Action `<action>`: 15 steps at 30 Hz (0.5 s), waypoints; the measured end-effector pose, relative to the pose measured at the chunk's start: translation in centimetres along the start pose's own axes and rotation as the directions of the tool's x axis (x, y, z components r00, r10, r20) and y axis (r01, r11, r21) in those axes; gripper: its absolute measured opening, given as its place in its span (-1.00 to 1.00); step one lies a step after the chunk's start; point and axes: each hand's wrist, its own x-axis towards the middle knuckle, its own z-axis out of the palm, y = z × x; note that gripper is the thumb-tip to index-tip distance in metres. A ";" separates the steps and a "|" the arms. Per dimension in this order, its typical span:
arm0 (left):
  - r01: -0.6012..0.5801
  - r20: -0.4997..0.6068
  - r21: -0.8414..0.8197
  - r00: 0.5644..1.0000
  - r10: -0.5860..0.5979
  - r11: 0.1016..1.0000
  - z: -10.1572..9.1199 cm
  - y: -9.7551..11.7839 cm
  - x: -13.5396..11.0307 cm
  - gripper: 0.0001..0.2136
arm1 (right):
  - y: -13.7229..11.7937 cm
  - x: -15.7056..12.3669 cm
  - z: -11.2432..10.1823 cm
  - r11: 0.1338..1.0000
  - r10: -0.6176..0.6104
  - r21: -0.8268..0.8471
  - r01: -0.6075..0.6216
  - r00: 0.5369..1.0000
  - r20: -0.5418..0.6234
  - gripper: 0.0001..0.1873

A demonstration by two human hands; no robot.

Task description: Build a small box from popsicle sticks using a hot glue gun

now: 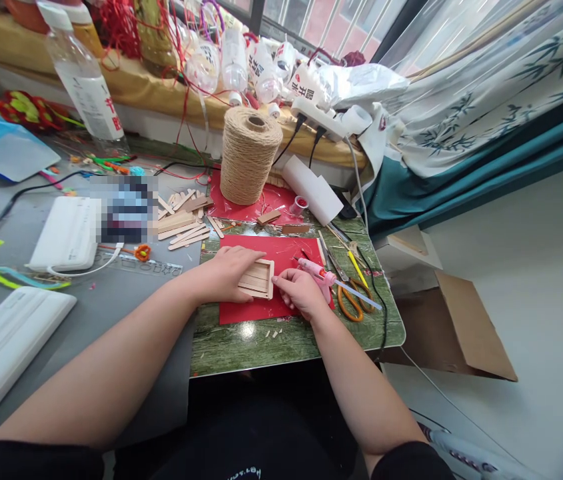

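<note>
Closest in, can see tiny pale slivers [274,333] on the bench [226,351], probably offcuts. Just beyond, find the small wooden tray [257,279] over the red sheet [236,315]. Clasped at its left side by the left grip [227,272], with fingers along the far edge and thumb at the near one; pinched at its right wall by the right grip [302,292], with fingertips nearly together. Cannot make out any tiny piece between them. Already in place, apparently: slatted base and raised walls, open on top. Cannot tell how much to add. To the right, see the pink glue gun [315,268] and orange-handled scissors [344,283], both put down. Farther off, see loose sticks [184,223] heaped and not built in, then the twine spool [248,160], standing upright.
</note>
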 end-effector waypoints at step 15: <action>-0.002 0.005 -0.019 1.000 0.002 1.000 -0.1 0.1 0.0 -0.17 | -0.5 0.1 0.2 0.999 0.023 -0.029 -0.023 1.000 0.000 -0.55</action>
